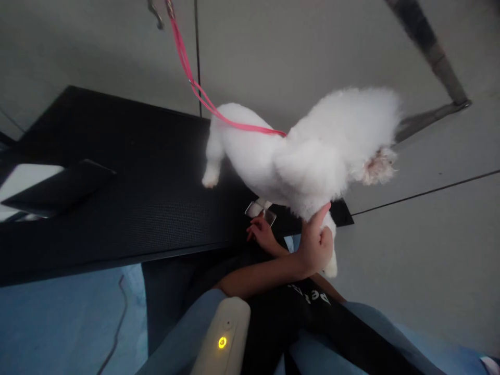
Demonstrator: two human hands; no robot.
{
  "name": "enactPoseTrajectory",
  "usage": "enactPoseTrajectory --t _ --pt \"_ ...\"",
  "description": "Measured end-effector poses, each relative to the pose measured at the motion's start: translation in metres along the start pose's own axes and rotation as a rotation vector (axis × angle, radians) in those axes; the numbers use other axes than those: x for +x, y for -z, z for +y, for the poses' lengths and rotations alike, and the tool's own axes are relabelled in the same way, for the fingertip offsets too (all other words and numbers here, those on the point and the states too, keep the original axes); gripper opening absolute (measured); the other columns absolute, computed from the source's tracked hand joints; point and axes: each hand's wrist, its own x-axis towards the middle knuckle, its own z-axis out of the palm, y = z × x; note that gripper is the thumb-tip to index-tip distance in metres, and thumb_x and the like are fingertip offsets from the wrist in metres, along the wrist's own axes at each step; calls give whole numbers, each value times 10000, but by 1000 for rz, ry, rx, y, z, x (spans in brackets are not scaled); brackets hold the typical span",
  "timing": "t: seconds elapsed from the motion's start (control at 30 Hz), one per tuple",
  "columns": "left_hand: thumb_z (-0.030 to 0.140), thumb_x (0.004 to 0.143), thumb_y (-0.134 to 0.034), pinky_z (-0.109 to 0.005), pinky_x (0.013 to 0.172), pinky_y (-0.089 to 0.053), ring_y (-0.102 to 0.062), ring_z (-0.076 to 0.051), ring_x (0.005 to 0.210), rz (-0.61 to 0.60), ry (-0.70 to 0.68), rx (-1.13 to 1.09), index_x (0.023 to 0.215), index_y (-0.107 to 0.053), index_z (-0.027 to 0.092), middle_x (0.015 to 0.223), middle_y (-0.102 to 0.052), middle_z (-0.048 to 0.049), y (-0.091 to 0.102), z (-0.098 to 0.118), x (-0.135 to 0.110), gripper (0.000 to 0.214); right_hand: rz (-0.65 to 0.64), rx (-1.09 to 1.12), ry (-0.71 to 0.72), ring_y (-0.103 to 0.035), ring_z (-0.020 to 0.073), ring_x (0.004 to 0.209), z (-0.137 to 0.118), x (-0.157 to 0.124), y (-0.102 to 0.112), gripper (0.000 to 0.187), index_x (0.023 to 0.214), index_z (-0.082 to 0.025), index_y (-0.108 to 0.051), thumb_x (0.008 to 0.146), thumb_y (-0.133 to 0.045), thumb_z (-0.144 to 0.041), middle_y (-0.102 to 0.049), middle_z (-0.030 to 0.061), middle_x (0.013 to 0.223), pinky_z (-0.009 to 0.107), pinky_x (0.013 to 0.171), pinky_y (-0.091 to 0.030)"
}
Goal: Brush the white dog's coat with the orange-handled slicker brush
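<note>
The left hand [314,245] clasps the dog [269,156] by a foreleg [331,264]; the right hand's [264,233] grip is unclear. Likely soft, wriggly: support its chest [302,200].

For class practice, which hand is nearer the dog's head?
The left hand is nearer, just under the head, by a foreleg; the right hand is farther off, below the belly.

black garment [277,328]: white lettering [313,297] "pet", rest unclear | pale device [230,317]: lit yellow symbol [222,342]

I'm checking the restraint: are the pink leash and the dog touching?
Touching. The head view shows the pink leash disappearing into the neck fur of the dog.
</note>
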Motion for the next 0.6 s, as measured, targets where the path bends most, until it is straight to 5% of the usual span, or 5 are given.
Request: enactPoseTrajectory --t 0.13,0.37,0.5,0.6 --pt "59 855 -422 -412 1204 -359 -512 -214 1342 5 -2 14 1362 -577 208 1412 -595 -79 -1 -2 -2 551 -99 88 -91 -496 83 437 10 4 3 119 862 -209 -512 783 -571 -274 -638 -45 608 179 426 -339" --pt "55 849 -419 -398 1204 -358 -515 -204 1338 -29 18 28 1371 -569 210 1400 -609 -71 1 -1 -4 565 -74 52 -3 -564 115 525 9 5 -1 110 883 -210 -533 801 -544 -283 -641 -34 619 206 491 -414" --pt "75 853 -429 -423 1212 -338 -488 -224 1363 -29 16 31 1378 -558 203 1417 -590 -89 2 -3 -5 555 72 -68 101 -615 125 635 8 5 0 70 858 -210 -554 792 -560 -231 -656 -20 684 231 606 -488" --pt "95 864 -424 -425 1211 -338 -497 -231 1353 -37 48 14 1378 -553 214 1410 -592 -91 2 -5 -5 544 -52 -116 48 -602 131 563 7 4 4 78 889 -207 -573 838 -521 -236 -657 -16 678 247 561 -493"
